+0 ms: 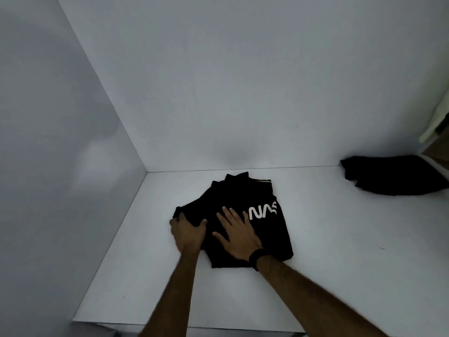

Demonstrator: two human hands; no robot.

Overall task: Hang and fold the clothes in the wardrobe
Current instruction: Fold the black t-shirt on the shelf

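Note:
A black T-shirt with white lettering lies partly folded on the white wardrobe shelf, near the back left corner. My left hand grips the shirt's left edge, fingers curled around the fabric. My right hand lies flat on the shirt's middle, fingers spread, just left of the lettering. A dark band sits on my right wrist.
A second black garment lies crumpled at the back right of the shelf. White wardrobe walls close the left side and the back. Pale cloth hangs at the right edge. The shelf's front edge runs below my forearms.

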